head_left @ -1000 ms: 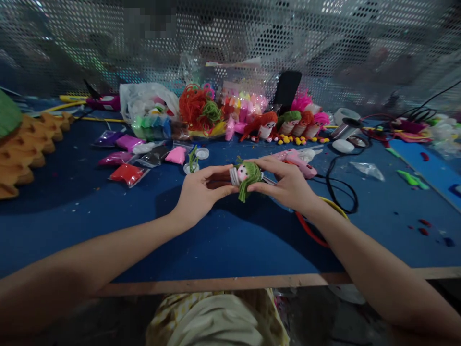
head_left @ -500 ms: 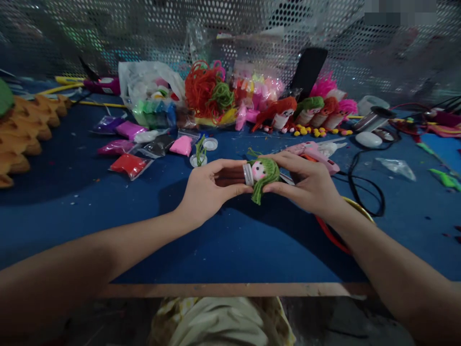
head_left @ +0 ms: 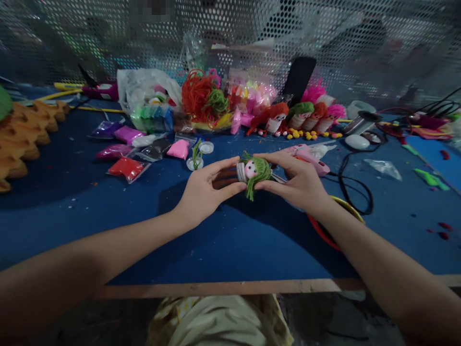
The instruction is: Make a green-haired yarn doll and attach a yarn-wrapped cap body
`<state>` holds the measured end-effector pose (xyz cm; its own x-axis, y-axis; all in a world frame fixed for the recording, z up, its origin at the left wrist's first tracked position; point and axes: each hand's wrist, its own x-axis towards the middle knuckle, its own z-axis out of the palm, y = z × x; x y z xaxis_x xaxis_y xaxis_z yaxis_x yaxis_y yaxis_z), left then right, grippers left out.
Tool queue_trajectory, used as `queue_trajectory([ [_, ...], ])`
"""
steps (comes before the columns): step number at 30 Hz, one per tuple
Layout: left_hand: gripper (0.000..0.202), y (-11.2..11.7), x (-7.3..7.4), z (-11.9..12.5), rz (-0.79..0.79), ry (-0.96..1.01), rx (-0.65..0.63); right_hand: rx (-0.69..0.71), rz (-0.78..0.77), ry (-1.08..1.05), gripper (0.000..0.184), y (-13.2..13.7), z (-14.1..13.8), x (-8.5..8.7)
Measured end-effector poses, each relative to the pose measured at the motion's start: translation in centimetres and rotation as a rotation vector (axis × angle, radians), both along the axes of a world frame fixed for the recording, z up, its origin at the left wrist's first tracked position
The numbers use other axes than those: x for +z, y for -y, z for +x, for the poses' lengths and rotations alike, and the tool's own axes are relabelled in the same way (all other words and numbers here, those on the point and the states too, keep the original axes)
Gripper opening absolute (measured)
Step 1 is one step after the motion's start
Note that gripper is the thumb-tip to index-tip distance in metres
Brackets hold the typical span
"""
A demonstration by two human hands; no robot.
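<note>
A small doll (head_left: 253,171) with a pink face and green yarn hair lies sideways between my two hands, just above the blue table (head_left: 234,240). My left hand (head_left: 205,191) grips its body end, thumb on top and fingers under. My right hand (head_left: 298,181) pinches the green-haired head from the right. A strand of green yarn hangs down from the head.
Finished yarn-haired dolls (head_left: 302,117) stand at the back by a dark phone (head_left: 297,77). A pink glue gun (head_left: 306,156) and black cable (head_left: 355,187) lie right of my hands. Coloured clay packets (head_left: 126,168), a yarn pile (head_left: 201,98) and small white cups (head_left: 196,162) sit left and behind.
Both hands keep the doll between them with the same grip. The view shifts slightly; the doll stays in the same place over the table.
</note>
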<state>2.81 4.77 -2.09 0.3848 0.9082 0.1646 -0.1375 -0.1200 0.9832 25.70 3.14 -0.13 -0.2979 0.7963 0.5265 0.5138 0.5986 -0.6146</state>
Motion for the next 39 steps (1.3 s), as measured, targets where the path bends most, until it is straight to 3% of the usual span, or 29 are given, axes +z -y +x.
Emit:
queue_trajectory([
  [9,0.055,0.11,0.46,-0.19,-0.072,-0.019,0.005,-0.021,-0.08,-0.053,0.058,0.13,-0.05,0.01],
  [16,0.048,0.12,0.42,-0.17,-0.095,0.006,0.04,0.033,-0.022,-0.043,0.05,0.11,-0.16,0.01],
  [39,0.049,0.22,0.53,-0.24,-0.063,-0.02,0.034,0.024,-0.102,-0.098,0.05,0.34,-0.35,0.15],
])
